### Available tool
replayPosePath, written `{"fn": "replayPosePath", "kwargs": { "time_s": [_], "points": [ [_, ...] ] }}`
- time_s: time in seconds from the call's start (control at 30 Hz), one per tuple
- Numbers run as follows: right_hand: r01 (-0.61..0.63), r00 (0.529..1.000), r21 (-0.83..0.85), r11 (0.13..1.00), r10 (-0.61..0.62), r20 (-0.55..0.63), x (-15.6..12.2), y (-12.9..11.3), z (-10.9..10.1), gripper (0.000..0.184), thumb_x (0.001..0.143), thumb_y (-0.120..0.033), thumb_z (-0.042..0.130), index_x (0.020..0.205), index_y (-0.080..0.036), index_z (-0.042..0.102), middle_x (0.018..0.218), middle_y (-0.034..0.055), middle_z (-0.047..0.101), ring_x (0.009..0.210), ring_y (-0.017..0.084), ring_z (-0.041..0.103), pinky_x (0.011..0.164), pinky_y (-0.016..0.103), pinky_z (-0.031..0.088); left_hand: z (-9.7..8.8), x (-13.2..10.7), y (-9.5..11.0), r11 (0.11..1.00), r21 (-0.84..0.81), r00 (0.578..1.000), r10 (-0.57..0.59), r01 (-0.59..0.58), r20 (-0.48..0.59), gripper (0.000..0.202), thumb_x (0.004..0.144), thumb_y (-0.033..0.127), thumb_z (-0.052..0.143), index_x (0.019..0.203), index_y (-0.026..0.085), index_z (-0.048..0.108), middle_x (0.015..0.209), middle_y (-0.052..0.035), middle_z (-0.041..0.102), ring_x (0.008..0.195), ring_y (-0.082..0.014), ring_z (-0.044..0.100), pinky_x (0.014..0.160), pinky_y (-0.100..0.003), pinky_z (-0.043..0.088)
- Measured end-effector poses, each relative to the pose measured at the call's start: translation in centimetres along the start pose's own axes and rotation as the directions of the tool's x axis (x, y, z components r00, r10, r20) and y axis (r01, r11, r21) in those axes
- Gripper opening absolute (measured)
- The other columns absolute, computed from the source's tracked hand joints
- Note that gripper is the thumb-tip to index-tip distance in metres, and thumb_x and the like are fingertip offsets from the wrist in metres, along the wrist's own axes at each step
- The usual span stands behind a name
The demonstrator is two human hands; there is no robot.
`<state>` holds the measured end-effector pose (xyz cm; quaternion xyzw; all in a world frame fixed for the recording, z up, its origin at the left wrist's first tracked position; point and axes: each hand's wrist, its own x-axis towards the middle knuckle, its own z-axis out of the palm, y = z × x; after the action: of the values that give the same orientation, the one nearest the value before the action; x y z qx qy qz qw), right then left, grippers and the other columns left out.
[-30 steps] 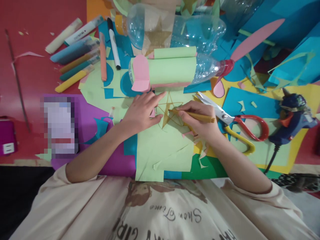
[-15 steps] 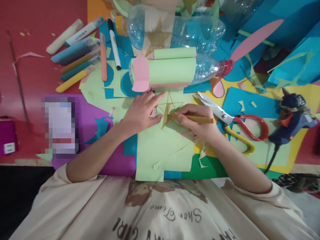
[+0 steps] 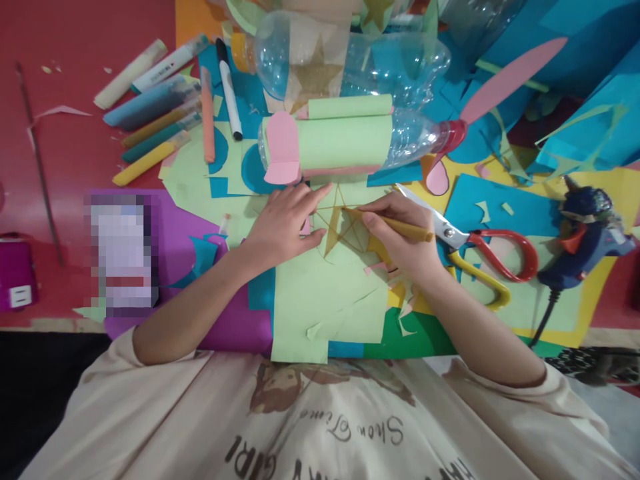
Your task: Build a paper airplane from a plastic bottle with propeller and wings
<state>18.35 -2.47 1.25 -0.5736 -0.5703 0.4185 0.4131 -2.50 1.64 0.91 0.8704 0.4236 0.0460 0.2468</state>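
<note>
A light green paper sheet (image 3: 325, 300) lies in front of me, bearing a star (image 3: 334, 233) outlined in brown with one part coloured in. My left hand (image 3: 287, 223) rests flat on the sheet at the star's left, fingers spread. In my right hand (image 3: 405, 227) is a brown marker (image 3: 403, 227), its tip at the star's upper right part. Just beyond the sheet lies a plastic bottle (image 3: 415, 137) wrapped in green and pink paper, with a red cap and pink paper blades. Scissors (image 3: 465, 237) with red and yellow handles lie right of my right hand.
Several markers (image 3: 160, 100) lie at the upper left, near a black-capped marker (image 3: 229, 90). A second clear bottle (image 3: 370, 60) is at the back. A blurred phone (image 3: 124, 253) lies left, a glue gun (image 3: 583, 233) right. Paper scraps (image 3: 407, 310) are scattered around.
My right hand has moved slightly up and right with the brown marker, whose tip shifted from the star's filled part to its upper right lines. My left hand stays put.
</note>
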Motion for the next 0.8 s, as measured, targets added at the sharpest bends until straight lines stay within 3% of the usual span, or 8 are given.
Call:
{"fn": "replayPosePath", "kwargs": {
  "time_s": [0.33,0.5,0.8],
  "points": [
    [0.003,0.999,-0.034,0.999,-0.002,0.044,-0.12,-0.38,-0.14,0.008,0.078,-0.018,0.061,0.071,-0.019,0.064,0.062,-0.0017,0.062,0.056,0.010,0.053,0.051,0.024,0.040,0.21,-0.04,-0.20,1.000,-0.013,1.000,0.016,-0.017,-0.024,0.058,0.089,0.035,0.048,0.143,0.017,0.038,0.095,-0.0068,0.054,0.102,-0.0252,0.050,0.091,-0.036,0.037],
    [0.028,0.997,-0.038,0.999,-0.025,0.072,-0.11,-0.63,-0.09,0.011,0.077,-0.018,0.059,0.066,-0.019,0.061,0.058,-0.0022,0.059,0.053,0.010,0.050,0.049,0.023,0.037,0.16,0.08,-0.16,1.000,0.004,1.000,0.002,-0.002,0.008,0.059,0.089,0.035,0.048,0.143,0.012,0.039,0.098,-0.0089,0.054,0.103,-0.0268,0.050,0.092,-0.038,0.037],
    [-0.023,0.991,0.014,1.000,0.021,0.134,-0.01,-0.82,-0.09,0.012,0.075,-0.020,0.059,0.063,-0.018,0.058,0.057,-0.0020,0.057,0.052,0.009,0.048,0.048,0.022,0.035,0.25,0.01,-0.22,1.000,0.009,1.000,0.005,-0.005,0.002,0.059,0.089,0.035,0.047,0.144,0.013,0.037,0.100,-0.0089,0.054,0.103,-0.0266,0.050,0.091,-0.038,0.038]
  ]
}}
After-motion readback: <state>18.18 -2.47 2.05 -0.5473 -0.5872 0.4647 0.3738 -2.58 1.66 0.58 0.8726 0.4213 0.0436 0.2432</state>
